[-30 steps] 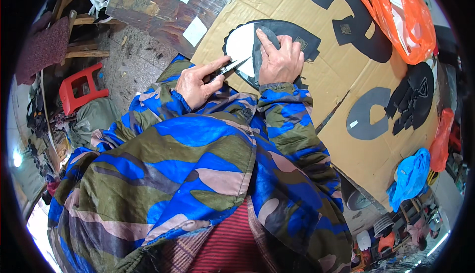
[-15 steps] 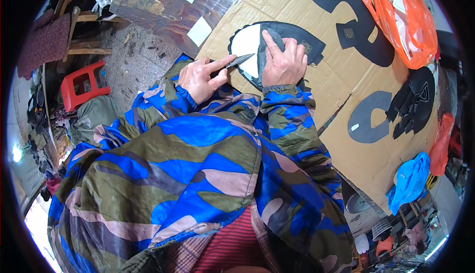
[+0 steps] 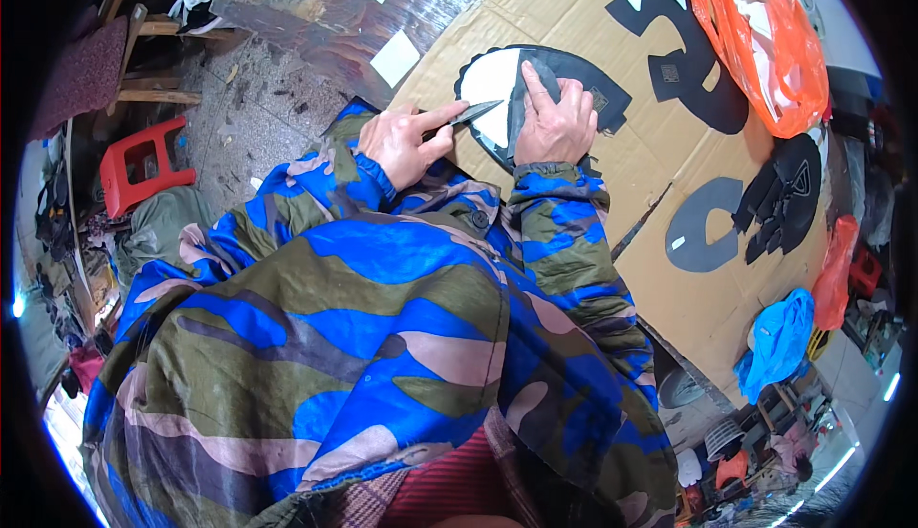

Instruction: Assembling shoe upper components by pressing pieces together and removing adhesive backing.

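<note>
A dark pointed blade [image 3: 475,112] lies along the fingers of my left hand [image 3: 406,143], which is closed around its hidden handle. The tip rests over a white half-round area [image 3: 490,83] on a black cut shoe-upper-like piece [image 3: 574,71] with a notched left edge. My right hand [image 3: 555,121] presses down on a dark grey flat piece [image 3: 545,73] that overlaps the white area. Its index finger stretches forward and the other fingers are bent, with the thumb hidden.
Brown cardboard [image 3: 688,193] covers the table. On it lie black cut pieces [image 3: 703,88], a grey U-shaped piece [image 3: 701,231], a dark piece stack [image 3: 789,198], an orange plastic bag [image 3: 770,55] and a blue bag [image 3: 776,341]. A red stool [image 3: 145,166] stands at left.
The whole view has shifted slightly. Both hands, the blade and the black piece keep nearly the same places relative to one another.
</note>
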Motion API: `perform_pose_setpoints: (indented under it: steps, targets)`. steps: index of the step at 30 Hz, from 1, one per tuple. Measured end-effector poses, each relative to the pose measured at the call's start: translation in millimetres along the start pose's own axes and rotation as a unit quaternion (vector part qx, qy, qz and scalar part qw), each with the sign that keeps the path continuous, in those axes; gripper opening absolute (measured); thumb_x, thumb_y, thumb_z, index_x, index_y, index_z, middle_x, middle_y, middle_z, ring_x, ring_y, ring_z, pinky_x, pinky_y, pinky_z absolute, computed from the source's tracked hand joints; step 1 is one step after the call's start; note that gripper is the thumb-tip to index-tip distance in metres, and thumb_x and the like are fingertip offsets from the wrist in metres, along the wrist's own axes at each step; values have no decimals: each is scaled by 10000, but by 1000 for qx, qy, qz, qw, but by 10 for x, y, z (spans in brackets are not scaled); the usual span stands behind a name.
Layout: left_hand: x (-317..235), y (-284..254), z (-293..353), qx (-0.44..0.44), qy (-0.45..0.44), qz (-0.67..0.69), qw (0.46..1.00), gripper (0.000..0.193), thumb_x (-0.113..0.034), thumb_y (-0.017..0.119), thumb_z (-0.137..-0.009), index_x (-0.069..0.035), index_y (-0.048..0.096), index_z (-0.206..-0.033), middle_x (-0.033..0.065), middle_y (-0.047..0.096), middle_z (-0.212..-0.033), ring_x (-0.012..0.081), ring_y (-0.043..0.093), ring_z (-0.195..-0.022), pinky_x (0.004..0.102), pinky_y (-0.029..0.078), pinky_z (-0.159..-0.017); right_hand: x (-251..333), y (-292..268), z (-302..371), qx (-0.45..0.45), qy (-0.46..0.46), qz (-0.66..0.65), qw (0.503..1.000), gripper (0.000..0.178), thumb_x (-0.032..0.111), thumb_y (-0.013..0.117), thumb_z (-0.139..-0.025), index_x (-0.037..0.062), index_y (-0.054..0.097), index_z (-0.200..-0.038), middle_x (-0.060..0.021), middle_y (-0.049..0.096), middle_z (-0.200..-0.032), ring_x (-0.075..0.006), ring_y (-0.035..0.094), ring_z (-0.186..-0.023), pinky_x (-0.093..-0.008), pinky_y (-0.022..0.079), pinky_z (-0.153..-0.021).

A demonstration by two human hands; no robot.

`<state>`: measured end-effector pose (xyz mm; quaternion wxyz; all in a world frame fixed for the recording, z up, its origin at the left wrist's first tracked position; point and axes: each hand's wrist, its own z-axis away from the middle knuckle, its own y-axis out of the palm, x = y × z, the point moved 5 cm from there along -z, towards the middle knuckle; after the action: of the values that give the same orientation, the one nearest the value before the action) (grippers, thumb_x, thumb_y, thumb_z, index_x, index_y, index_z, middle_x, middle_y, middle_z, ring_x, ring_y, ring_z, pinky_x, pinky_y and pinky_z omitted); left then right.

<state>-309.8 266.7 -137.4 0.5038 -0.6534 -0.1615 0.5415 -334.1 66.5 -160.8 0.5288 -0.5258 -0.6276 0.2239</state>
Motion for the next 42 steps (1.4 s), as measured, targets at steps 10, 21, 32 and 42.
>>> perform_pose_setpoints:
  steps: [10,21,32,42]
  targets:
    - [-89,15,-82,11,-6,7,1000,360,-263,614,-917,-256,705,-1265,184,594,-743,339,623,-668,437,482,-620,-23,35,1,-9,-3,15,1000,392,172,734,-815,283,743,-1191,-78,608,-1054,-275,568,-986,-408,421,-809]
    - [-31,57,-60,-14,60,-17,998,351,-245,628,-916,-227,710,-1256,159,608,-739,308,633,-660,413,492,-612,-10,-4,8,-13,-3,5,1000,400,165,730,-800,280,747,-1183,-80,612,-1037,-278,566,-965,-411,420,-784]
    - [-113,29,-111,0,25,-5,1000,360,-244,627,-919,-225,703,-1270,170,628,-759,321,644,-675,411,500,-624,-26,-3,10,-12,-1,7,1000,396,167,731,-802,286,748,-1180,-80,609,-1027,-280,572,-955,-413,426,-785]
    - [-41,-13,-114,14,25,-8,1000,361,-260,623,-914,-231,707,-1264,184,607,-745,323,630,-643,412,491,-604,-54,15,-14,-17,14,2,1000,393,166,735,-808,286,748,-1182,-81,603,-1029,-276,575,-977,-411,433,-800]
